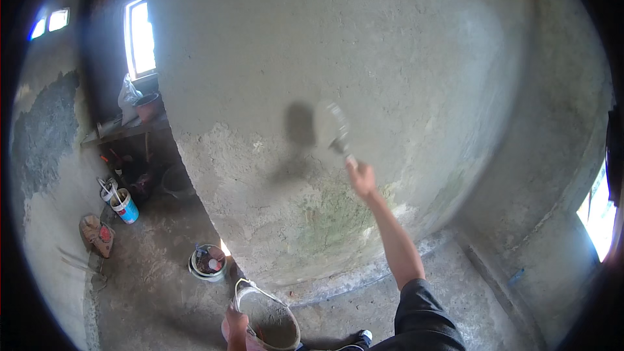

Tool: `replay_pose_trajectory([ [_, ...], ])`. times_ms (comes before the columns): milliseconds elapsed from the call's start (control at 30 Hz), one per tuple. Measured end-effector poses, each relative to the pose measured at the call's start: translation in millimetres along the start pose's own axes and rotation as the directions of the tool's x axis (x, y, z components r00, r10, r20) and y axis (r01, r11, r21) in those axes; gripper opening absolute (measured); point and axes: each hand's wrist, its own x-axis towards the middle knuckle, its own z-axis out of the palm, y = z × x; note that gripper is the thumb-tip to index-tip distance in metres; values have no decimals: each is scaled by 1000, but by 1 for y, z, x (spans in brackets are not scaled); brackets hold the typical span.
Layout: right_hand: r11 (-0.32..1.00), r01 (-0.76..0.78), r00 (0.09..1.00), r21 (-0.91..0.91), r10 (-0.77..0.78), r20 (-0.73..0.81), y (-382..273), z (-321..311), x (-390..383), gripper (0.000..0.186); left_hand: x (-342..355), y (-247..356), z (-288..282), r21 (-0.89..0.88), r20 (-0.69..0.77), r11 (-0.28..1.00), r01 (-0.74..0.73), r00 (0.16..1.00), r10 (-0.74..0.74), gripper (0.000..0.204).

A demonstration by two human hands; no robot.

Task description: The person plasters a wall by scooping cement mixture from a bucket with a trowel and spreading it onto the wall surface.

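My right hand (362, 179) is raised in front of the wall, closed around the handle of a trowel (338, 143). Motion smears its blade, so I cannot tell whether that touches the wall. A rough plastered wall (416, 78) fills the middle, smoother grey above and patchy with a greenish stain low down. The tool's dark shadow falls on it, left of the blade. Low in front of me, my left hand (236, 322) grips the left side of a bucket (294, 344) holding grey mortar (270, 322). Its fingertips are partly hidden.
A white bucket of odds and ends (224, 269) stands on the concrete floor (153, 279) by the wall's left end. Farther left are a blue-and-white pail (125, 208) and a paper sack (97, 235). A ledge (120, 135) holds a reddish bucket (149, 108). My shoe (366, 336) shows below.
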Motion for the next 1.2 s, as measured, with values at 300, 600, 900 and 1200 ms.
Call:
replay_pose_trajectory([
  [300, 954, 237, 969, -182, -221, 108, 26, -6, 21, 62, -13, 20, 6, -76, 54, 997, -19, 998, 23, 41],
  [600, 784, -51, 741, -618, 444, 503, 151, 50, -245, 58, -32, 122, -4, -159, 73, 981, 113, 992, -103, 49],
  [900, 298, -944, 310, 140, 948, 75, 191, -15, -482, 37, -25, 170, 21, -185, 227, 967, 177, 965, -134, 60],
  [1200, 816, -433, 882, -382, 471, 7, 87, -96, -441, 37, -41, 190, 64, -284, 496, 913, 293, 860, -122, 78],
])
